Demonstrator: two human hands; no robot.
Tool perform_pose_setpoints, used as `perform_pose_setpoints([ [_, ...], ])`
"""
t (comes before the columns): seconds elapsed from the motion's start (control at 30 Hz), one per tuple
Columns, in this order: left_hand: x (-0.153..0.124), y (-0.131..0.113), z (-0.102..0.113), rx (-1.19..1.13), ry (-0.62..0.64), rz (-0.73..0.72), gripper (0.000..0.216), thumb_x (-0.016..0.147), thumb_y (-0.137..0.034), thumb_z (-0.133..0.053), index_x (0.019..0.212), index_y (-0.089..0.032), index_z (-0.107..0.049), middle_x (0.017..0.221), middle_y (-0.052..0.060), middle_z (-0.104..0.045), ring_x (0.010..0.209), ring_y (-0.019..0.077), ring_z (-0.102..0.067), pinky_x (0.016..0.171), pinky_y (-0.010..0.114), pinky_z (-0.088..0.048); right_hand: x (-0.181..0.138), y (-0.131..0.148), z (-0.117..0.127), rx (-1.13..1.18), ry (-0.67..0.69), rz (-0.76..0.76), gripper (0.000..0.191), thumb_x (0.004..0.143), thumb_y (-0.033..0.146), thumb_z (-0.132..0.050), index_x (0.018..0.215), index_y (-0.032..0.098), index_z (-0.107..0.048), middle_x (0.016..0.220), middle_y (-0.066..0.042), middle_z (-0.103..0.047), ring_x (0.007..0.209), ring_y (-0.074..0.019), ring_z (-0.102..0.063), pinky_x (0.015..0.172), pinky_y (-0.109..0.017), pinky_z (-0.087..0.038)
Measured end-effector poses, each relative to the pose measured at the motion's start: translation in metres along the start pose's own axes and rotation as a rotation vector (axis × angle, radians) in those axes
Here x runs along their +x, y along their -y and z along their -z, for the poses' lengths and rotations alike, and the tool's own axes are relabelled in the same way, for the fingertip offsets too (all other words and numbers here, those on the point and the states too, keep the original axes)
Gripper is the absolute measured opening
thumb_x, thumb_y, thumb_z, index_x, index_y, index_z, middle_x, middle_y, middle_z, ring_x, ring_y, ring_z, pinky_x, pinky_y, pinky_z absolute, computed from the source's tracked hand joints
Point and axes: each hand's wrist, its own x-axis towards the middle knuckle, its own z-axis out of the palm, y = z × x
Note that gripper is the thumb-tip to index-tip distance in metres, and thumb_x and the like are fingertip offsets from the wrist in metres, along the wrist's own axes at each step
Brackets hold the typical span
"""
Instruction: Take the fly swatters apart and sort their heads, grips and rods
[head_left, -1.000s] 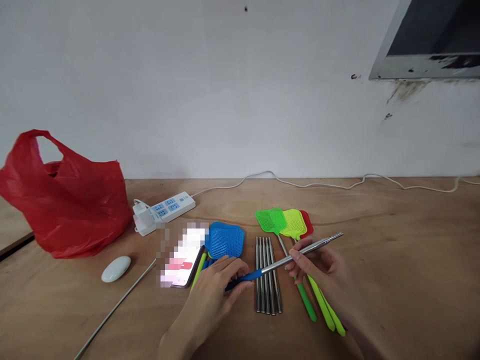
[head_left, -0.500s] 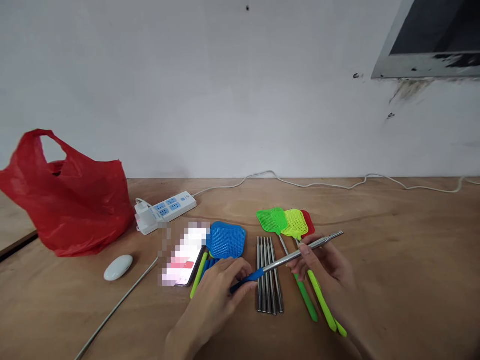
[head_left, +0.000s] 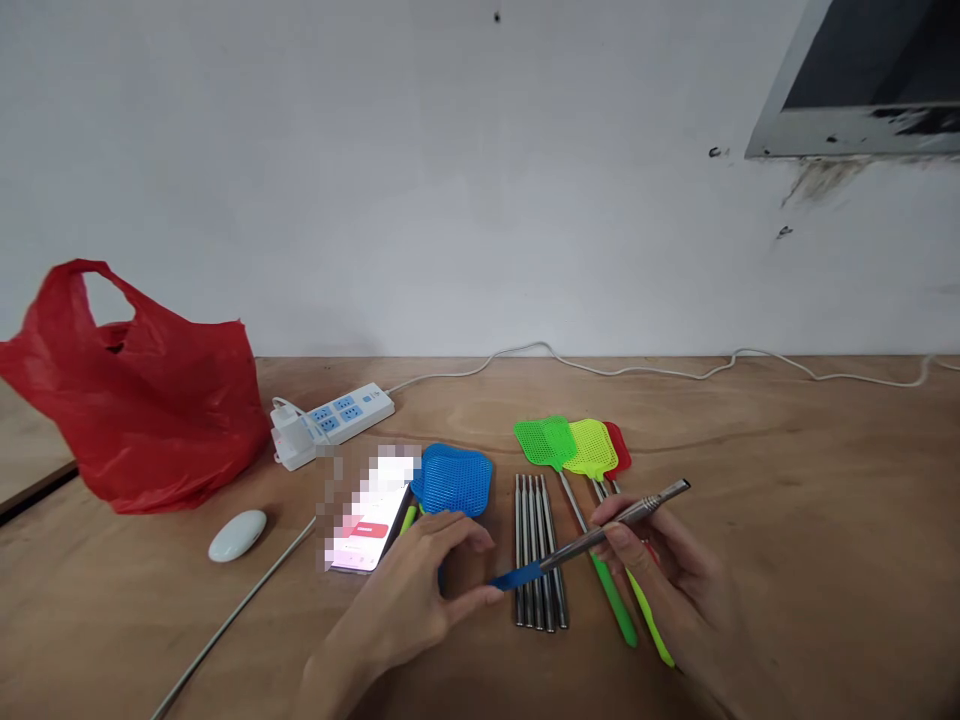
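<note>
At lower centre, above the desk point(head_left: 810, 520), I see one blue-handled metal rod point(head_left: 581, 546) gripped in the right hand point(head_left: 667, 570), its long axis slanting from the blue end, lower left, to the bare tip, upper right. The left hand point(head_left: 416, 582) is open, thumb by the blue end, contact unclear. Five loose rods point(head_left: 534, 532) lie beneath; three swatter heads point(head_left: 590, 450) show behind.

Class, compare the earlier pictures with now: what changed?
The left hand has opened from around the blue handle; thumb contact is unclear. The right hand still grips the rod, which moved slightly right and down. The bag, phone and metal rods stayed put.
</note>
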Motion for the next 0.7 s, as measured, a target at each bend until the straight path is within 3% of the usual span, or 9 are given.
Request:
perform_pose_setpoints([
  [0.23,-0.002,0.002,0.007,0.070,0.142,0.090,0.015,0.078,-0.023,-0.076,0.092,-0.024,-0.071,0.084,-0.002,-0.066,0.077,0.0180,-0.060,0.069,0.028,-0.042,-0.005,0.005,-0.003,-0.079,0.044,0.084,0.016,0.092,0.038,-0.063,0.091,0.025,-0.072,0.080,-0.003,-0.067,0.065,-0.0172,-0.064,0.060,-0.026,-0.051],
  [0.43,0.005,-0.001,-0.005,0.125,0.136,-0.026,0.004,0.084,-0.019,-0.071,0.084,-0.023,-0.073,0.080,-0.001,-0.070,0.084,0.0215,-0.062,0.086,0.038,-0.040,-0.011,0.008,-0.012,-0.035,-0.029,0.060,0.018,0.090,0.041,-0.064,0.088,0.025,-0.073,0.082,-0.004,-0.068,0.065,-0.0179,-0.065,0.058,-0.027,-0.051],
  [0.53,0.007,-0.004,-0.008,0.099,0.150,-0.015,0.003,0.085,-0.020,-0.073,0.084,-0.023,-0.072,0.082,-0.001,-0.072,0.087,0.0220,-0.063,0.090,0.039,-0.039,-0.011,0.007,-0.011,-0.028,-0.042,0.039,0.021,0.090,0.043,-0.064,0.088,0.025,-0.074,0.082,-0.005,-0.069,0.063,-0.0183,-0.064,0.053,-0.027,-0.050],
  [0.7,0.006,-0.009,-0.010,0.082,0.155,0.005,0.006,0.084,-0.018,-0.074,0.086,-0.023,-0.073,0.085,-0.002,-0.072,0.089,0.0211,-0.064,0.093,0.039,-0.039,-0.003,0.009,-0.009,-0.210,0.150,0.124,0.011,0.091,0.034,-0.065,0.091,0.028,-0.074,0.084,-0.003,-0.072,0.071,-0.0184,-0.067,0.063,-0.026,-0.054],
])
